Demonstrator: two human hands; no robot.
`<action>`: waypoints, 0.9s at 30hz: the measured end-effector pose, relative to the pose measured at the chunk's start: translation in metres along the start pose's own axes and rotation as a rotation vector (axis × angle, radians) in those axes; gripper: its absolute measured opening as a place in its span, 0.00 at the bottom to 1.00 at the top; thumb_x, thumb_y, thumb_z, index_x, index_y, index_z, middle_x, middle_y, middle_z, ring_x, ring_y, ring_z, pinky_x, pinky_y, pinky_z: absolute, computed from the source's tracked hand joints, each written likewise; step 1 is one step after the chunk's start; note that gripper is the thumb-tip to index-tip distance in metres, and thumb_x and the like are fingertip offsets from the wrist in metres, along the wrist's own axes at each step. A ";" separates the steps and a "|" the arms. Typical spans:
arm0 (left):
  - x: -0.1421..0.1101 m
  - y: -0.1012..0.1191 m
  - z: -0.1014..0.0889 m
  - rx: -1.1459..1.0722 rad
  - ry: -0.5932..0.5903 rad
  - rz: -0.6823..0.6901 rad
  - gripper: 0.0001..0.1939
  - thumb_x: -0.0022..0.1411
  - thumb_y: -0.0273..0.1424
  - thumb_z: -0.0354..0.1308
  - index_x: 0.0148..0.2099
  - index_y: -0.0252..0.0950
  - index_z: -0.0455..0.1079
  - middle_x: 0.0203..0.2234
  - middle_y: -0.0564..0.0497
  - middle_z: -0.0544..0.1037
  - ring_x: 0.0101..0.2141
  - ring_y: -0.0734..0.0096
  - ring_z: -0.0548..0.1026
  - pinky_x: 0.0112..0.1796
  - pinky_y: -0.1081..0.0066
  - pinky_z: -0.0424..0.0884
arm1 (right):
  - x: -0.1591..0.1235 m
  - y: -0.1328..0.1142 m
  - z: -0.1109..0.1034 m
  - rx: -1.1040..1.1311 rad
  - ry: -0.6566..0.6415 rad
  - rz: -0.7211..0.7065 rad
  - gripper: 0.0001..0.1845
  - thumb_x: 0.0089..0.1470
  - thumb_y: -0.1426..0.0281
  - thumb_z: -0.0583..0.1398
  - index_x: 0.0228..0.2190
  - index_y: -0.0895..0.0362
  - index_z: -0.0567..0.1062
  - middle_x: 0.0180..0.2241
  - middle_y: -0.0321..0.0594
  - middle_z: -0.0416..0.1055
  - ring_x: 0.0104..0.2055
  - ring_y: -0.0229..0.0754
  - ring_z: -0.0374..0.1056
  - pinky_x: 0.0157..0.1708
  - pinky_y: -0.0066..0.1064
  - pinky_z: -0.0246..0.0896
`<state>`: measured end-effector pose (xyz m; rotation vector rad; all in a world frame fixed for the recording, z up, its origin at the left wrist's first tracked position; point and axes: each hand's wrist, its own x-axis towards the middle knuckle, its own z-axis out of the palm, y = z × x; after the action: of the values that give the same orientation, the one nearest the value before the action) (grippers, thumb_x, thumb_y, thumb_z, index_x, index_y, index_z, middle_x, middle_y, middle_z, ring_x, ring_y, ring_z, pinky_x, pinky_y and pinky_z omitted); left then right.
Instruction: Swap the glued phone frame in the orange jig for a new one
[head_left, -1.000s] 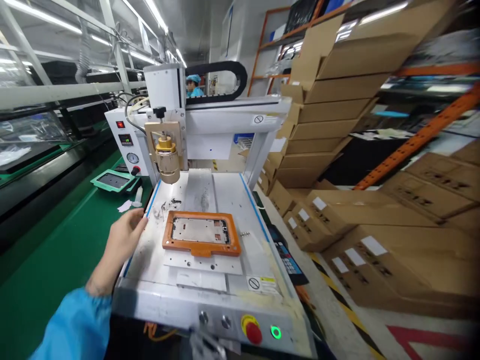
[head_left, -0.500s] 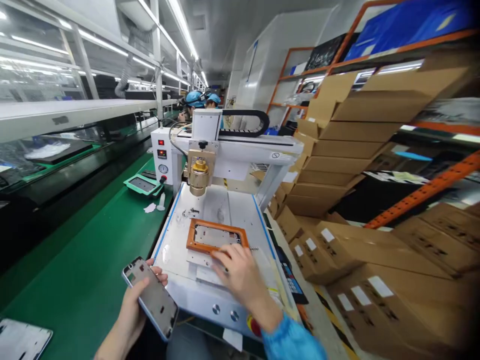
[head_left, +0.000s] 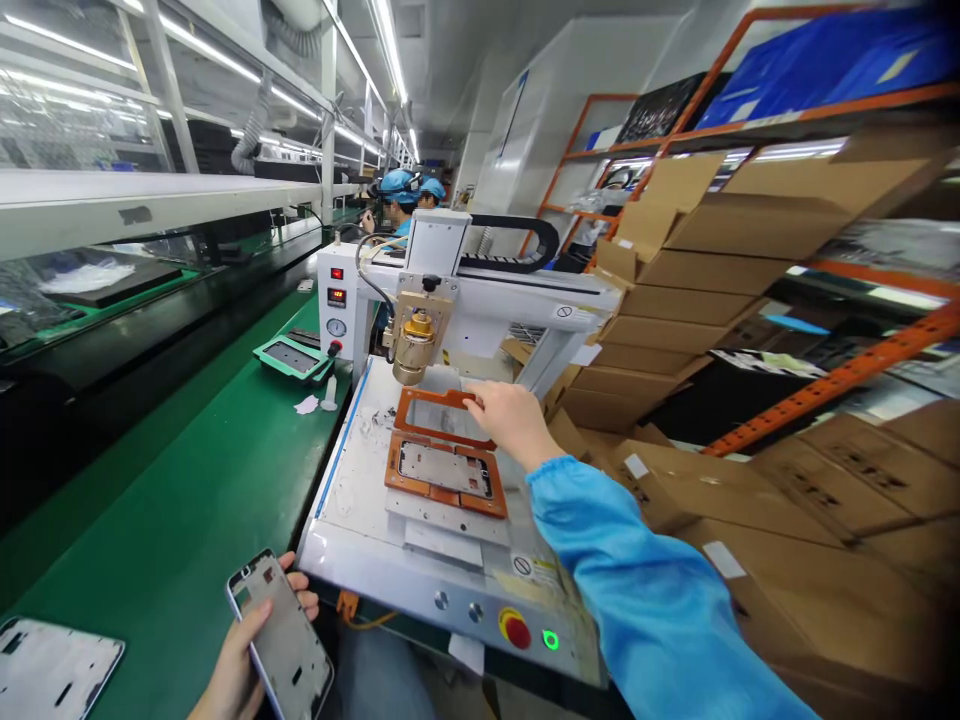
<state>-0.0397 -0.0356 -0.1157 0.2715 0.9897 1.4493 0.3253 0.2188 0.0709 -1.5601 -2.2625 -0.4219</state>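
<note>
My left hand [head_left: 244, 650] is closed round a silver phone frame [head_left: 283, 636], held over the near edge of the green bench. My right hand [head_left: 508, 421], in a blue sleeve, reaches over the white machine bed [head_left: 352, 480] and grips the orange fixture lid [head_left: 442, 412], which is swung up and back. Under it lies the orange fixture base [head_left: 445, 473] with a phone frame seated in it. The brass dispensing head [head_left: 415, 340] hangs just behind the raised lid.
A red stop button [head_left: 517, 631] and a lit green button [head_left: 551, 640] sit on the machine's front panel. A green tray [head_left: 292, 357] and another phone frame [head_left: 52, 668] lie on the green bench. Stacked cardboard boxes [head_left: 750, 470] fill the right. People in blue caps [head_left: 409, 195] work behind.
My right hand has lifted the orange lid from the fixture and swung it back, uncovering the phone frame. My left hand with its phone frame dropped slightly lower.
</note>
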 end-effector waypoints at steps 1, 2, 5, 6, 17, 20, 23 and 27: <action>0.001 0.000 -0.003 -0.007 -0.005 0.000 0.35 0.46 0.44 0.74 0.57 0.42 0.73 0.46 0.43 0.81 0.44 0.45 0.81 0.49 0.54 0.80 | -0.002 0.001 0.002 0.022 -0.018 0.034 0.17 0.67 0.67 0.55 0.50 0.59 0.78 0.42 0.47 0.77 0.43 0.49 0.67 0.43 0.41 0.52; 0.001 0.000 -0.006 -0.013 -0.009 0.000 0.35 0.47 0.44 0.74 0.57 0.43 0.73 0.46 0.43 0.81 0.45 0.45 0.81 0.49 0.54 0.80 | -0.007 -0.001 0.005 0.052 -0.050 0.047 0.17 0.66 0.66 0.56 0.51 0.59 0.77 0.44 0.47 0.77 0.45 0.48 0.68 0.46 0.40 0.54; 0.004 0.003 -0.017 -0.035 -0.065 -0.032 0.36 0.50 0.44 0.74 0.60 0.43 0.71 0.49 0.41 0.79 0.46 0.44 0.80 0.51 0.51 0.79 | -0.036 -0.012 0.018 0.152 -0.244 -0.007 0.30 0.55 0.55 0.67 0.55 0.54 0.75 0.47 0.45 0.76 0.48 0.48 0.70 0.49 0.38 0.59; 0.006 0.004 -0.021 -0.049 -0.104 -0.049 0.37 0.52 0.44 0.73 0.62 0.42 0.69 0.51 0.40 0.79 0.47 0.43 0.80 0.52 0.50 0.78 | -0.044 -0.016 0.024 0.177 -0.322 -0.035 0.39 0.47 0.52 0.71 0.58 0.52 0.74 0.48 0.45 0.76 0.49 0.50 0.70 0.49 0.38 0.61; -0.011 0.018 -0.050 -0.191 -0.346 0.030 0.34 0.70 0.45 0.59 0.72 0.39 0.58 0.58 0.35 0.73 0.52 0.47 0.77 0.58 0.47 0.71 | -0.035 -0.018 0.022 0.283 -0.553 -0.039 0.50 0.44 0.56 0.70 0.65 0.54 0.62 0.55 0.48 0.73 0.56 0.54 0.71 0.57 0.43 0.65; -0.026 0.032 -0.052 -0.213 -0.380 0.070 0.36 0.70 0.52 0.56 0.71 0.38 0.59 0.57 0.34 0.73 0.48 0.49 0.79 0.53 0.50 0.74 | -0.031 -0.088 0.017 0.418 -0.555 -0.116 0.49 0.48 0.51 0.69 0.66 0.45 0.59 0.55 0.41 0.74 0.55 0.50 0.72 0.54 0.40 0.68; -0.034 0.042 -0.054 -0.218 -0.451 0.069 0.46 0.65 0.63 0.53 0.71 0.35 0.61 0.54 0.34 0.75 0.43 0.51 0.80 0.45 0.55 0.77 | -0.026 -0.206 0.044 0.447 -0.532 -0.373 0.43 0.51 0.53 0.67 0.65 0.49 0.64 0.52 0.46 0.76 0.53 0.56 0.73 0.53 0.46 0.66; -0.036 0.043 -0.060 -0.222 -0.480 0.070 0.52 0.62 0.70 0.47 0.69 0.32 0.64 0.50 0.35 0.76 0.38 0.53 0.80 0.38 0.60 0.78 | -0.015 -0.336 0.097 0.541 -0.518 -0.476 0.45 0.44 0.59 0.72 0.62 0.56 0.69 0.48 0.54 0.76 0.52 0.65 0.71 0.55 0.57 0.61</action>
<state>-0.1051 -0.0840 -0.1069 0.4679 0.4308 1.4506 0.0032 0.1326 -0.0362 -0.9152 -2.8082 0.5151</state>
